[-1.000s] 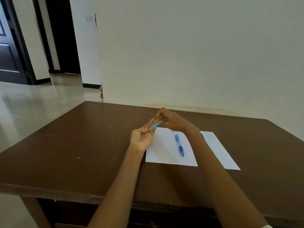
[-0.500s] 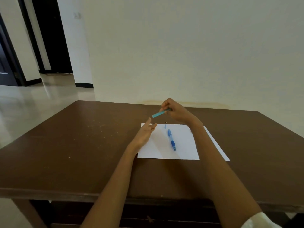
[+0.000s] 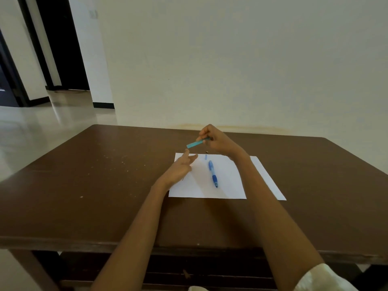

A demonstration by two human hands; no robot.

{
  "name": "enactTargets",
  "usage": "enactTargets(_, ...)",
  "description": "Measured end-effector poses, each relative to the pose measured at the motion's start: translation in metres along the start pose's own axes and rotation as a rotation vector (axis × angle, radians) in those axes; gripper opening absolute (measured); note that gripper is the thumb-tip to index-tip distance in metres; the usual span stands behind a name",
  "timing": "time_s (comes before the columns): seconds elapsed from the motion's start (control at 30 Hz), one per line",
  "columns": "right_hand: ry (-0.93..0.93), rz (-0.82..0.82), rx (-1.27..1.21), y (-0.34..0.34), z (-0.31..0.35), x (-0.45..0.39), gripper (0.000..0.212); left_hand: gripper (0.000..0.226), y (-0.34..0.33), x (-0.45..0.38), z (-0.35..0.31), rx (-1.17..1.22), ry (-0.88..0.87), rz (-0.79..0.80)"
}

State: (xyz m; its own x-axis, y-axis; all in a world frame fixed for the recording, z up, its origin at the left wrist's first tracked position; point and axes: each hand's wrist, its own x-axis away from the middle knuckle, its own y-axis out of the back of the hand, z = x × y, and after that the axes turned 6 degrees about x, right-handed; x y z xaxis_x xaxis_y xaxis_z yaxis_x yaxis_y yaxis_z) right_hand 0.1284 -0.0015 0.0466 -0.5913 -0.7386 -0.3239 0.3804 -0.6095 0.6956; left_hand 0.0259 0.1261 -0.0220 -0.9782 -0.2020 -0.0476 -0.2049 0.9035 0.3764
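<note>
pen (image 3: 213,173) on paper (image 3: 226,185), paper on table (image 3: 94,185), wall (image 3: 231,59) behind

1. We face a plain cream plastered wall (image 3: 231,59) with a faint yellowish stain (image 3: 241,127) low down.
2. Before us stands a dark brown wooden table (image 3: 84,185), its top speckled with pale flecks.
3. At left we see a glossy pale tiled floor (image 3: 42,127) and a dark open doorway (image 3: 63,38).

right hand (image 3: 218,141) pinching teal stick (image 3: 195,143), blue pen (image 3: 213,173)
</note>
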Motion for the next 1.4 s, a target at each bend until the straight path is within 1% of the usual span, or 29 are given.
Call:
enactTargets(0.07, -0.026, -0.006, -0.106, -0.006, 0.002, 0.002, 0.017, 0.056, 0.003, 0.001, -0.003, 0.276, -0.077, -0.115)
enactTargets(0.13, -0.06, -0.018, -0.246, -0.015, 0.003, 0.003, 0.015, 0.057, 0.008, 0.002, -0.005, 0.456, -0.146, -0.252)
enactTargets(0.17, -0.071, -0.023, -0.306, -0.02, 0.003, 0.004, 0.015, 0.056, 0.01, 0.002, -0.005, 0.497, -0.176, -0.308)
enactTargets(0.27, -0.081, -0.01, -0.432, -0.033, 0.007, 0.003, 0.015, 0.041, 0.012, 0.002, -0.004, 0.525, -0.256, -0.433)
enactTargets(0.37, -0.083, 0.02, -0.467, -0.042, 0.011, -0.001, 0.015, 0.027, 0.013, -0.001, -0.002, 0.571, -0.275, -0.562)
enactTargets(0.47, -0.094, 0.036, -0.352, -0.051, 0.013, -0.005, 0.024, 0.007, 0.016, -0.004, -0.001, 0.552, -0.272, -0.67)
enactTargets(0.5, -0.098, 0.022, -0.238, -0.055, 0.013, -0.007, 0.029, 0.005, 0.016, -0.004, -0.002, 0.539, -0.268, -0.706)
enactTargets(0.53, -0.1, -0.001, -0.068, -0.06, 0.012, -0.01, 0.033, 0.007, 0.016, -0.005, -0.002, 0.528, -0.266, -0.743)
enactTargets(0.6, -0.109, -0.043, 0.282, -0.07, 0.011, -0.015, 0.034, 0.009, 0.017, -0.007, -0.001, 0.524, -0.26, -0.813)
enactTargets(0.63, -0.133, -0.054, 0.368, -0.076, 0.01, -0.017, 0.032, 0.008, 0.018, -0.008, 0.0, 0.519, -0.256, -0.843)
enactTargets(0.7, -0.216, -0.039, 0.422, -0.085, 0.01, -0.02, 0.028, 0.004, 0.019, -0.011, 0.004, 0.504, -0.249, -0.888)
enactTargets(0.77, -0.302, 0.003, 0.42, -0.09, 0.011, -0.022, 0.03, 0.004, 0.021, -0.012, 0.006, 0.495, -0.238, -0.912)
enactTargets(0.87, -0.342, 0.068, 0.443, -0.094, 0.012, -0.025, 0.035, 0.003, 0.022, -0.013, 0.007, 0.485, -0.222, -0.912)
enactTargets(1.0, -0.338, 0.051, 0.426, -0.096, 0.009, -0.026, 0.031, 0.003, 0.02, -0.012, 0.005, 0.451, -0.209, -0.888)
enactTargets(1.1, -0.311, 0.012, 0.356, -0.095, 0.006, -0.024, 0.024, 0.003, 0.019, -0.009, 0.005, 0.431, -0.202, -0.875)
enactTargets(1.13, -0.301, -0.005, 0.307, -0.094, 0.006, -0.022, 0.02, 0.003, 0.019, -0.009, 0.005, 0.432, -0.198, -0.872)
enactTargets(1.2, -0.299, -0.07, 0.106, -0.089, 0.006, -0.02, 0.006, 0.003, 0.018, -0.009, 0.005, 0.427, -0.192, -0.861)
enactTargets(1.3, -0.304, -0.232, -0.241, -0.074, 0.01, -0.018, 0.017, 0.006, 0.016, -0.011, 0.007, 0.386, -0.178, -0.841)
enactTargets(1.33, -0.289, -0.262, -0.333, -0.068, 0.012, -0.017, 0.016, 0.007, 0.016, -0.012, 0.008, 0.366, -0.178, -0.831)
enactTargets(1.4, -0.258, -0.254, -0.423, -0.06, 0.016, -0.019, 0.005, 0.008, 0.015, -0.013, 0.009, 0.321, -0.185, -0.798)
